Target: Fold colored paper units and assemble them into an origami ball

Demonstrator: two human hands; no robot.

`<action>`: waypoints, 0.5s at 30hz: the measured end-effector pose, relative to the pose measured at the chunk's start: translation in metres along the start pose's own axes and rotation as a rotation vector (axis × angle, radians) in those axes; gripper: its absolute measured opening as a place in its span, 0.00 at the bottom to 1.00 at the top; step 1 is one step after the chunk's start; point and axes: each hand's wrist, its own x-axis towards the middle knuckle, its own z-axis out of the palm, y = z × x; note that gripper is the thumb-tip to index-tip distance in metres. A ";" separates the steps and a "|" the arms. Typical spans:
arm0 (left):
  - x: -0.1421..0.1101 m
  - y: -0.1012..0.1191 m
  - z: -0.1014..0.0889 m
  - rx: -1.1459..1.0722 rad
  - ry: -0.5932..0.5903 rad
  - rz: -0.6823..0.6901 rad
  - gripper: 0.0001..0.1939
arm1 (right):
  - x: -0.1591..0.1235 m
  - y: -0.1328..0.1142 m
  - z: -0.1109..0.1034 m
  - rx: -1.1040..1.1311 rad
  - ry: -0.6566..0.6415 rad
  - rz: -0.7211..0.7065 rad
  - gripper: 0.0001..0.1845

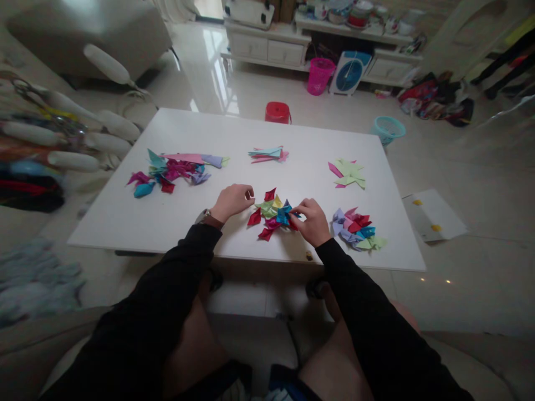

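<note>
A heap of folded paper pieces (268,209) in red, green, yellow, magenta and blue lies near the front middle of the white table (305,145). At its right side, my right hand (312,221) pinches a blue folded paper piece (284,214) between thumb and fingers. My left hand (234,201) hovers just left of the heap, its fingers curled and a gap between thumb and fingertips, with nothing seen in it. A watch is on the left wrist. Part of the blue piece is hidden behind my right fingers.
More folded paper lies in a large mixed heap (179,170) at left, a flat stack (267,154) at the back, green pieces (350,173) at right and a mixed heap (355,228) at front right. Beyond the table stand a red stool (278,112) and a light-blue basket (388,129).
</note>
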 end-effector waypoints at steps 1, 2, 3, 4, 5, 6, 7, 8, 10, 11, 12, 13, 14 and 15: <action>-0.003 -0.004 -0.002 0.003 -0.003 -0.007 0.10 | 0.002 -0.004 0.005 -0.006 -0.026 -0.028 0.05; -0.006 -0.008 -0.003 0.007 -0.004 -0.014 0.10 | 0.004 -0.009 0.010 -0.015 -0.056 -0.057 0.05; -0.008 -0.011 -0.004 0.011 -0.002 -0.022 0.10 | 0.007 -0.015 0.015 -0.024 -0.091 -0.089 0.05; -0.011 -0.015 -0.006 0.012 0.001 -0.030 0.11 | 0.009 -0.021 0.022 -0.031 -0.128 -0.122 0.05; -0.014 -0.019 -0.007 0.010 0.002 -0.036 0.11 | 0.011 -0.027 0.029 -0.038 -0.165 -0.158 0.05; -0.016 -0.022 -0.009 0.006 0.004 -0.040 0.12 | 0.012 -0.034 0.036 -0.044 -0.204 -0.197 0.06; -0.019 -0.025 -0.011 0.000 0.006 -0.043 0.12 | 0.014 -0.040 0.044 -0.052 -0.243 -0.237 0.06; -0.021 -0.028 -0.012 -0.006 0.010 -0.046 0.12 | 0.014 -0.045 0.053 -0.063 -0.279 -0.273 0.06; -0.024 -0.034 -0.016 -0.011 0.018 -0.049 0.12 | 0.014 -0.053 0.069 -0.092 -0.343 -0.313 0.06; -0.026 -0.036 -0.017 -0.012 0.020 -0.048 0.12 | 0.014 -0.055 0.076 -0.108 -0.373 -0.317 0.06; -0.027 -0.038 -0.019 -0.014 0.021 -0.047 0.12 | 0.013 -0.056 0.082 -0.124 -0.400 -0.313 0.05; -0.028 -0.041 -0.020 -0.016 0.022 -0.047 0.12 | 0.013 -0.056 0.087 -0.140 -0.423 -0.303 0.05; -0.030 -0.043 -0.021 -0.019 0.021 -0.046 0.12 | 0.013 -0.055 0.091 -0.156 -0.439 -0.287 0.06; -0.031 -0.045 -0.022 -0.022 0.021 -0.045 0.12 | 0.013 -0.054 0.094 -0.170 -0.447 -0.267 0.06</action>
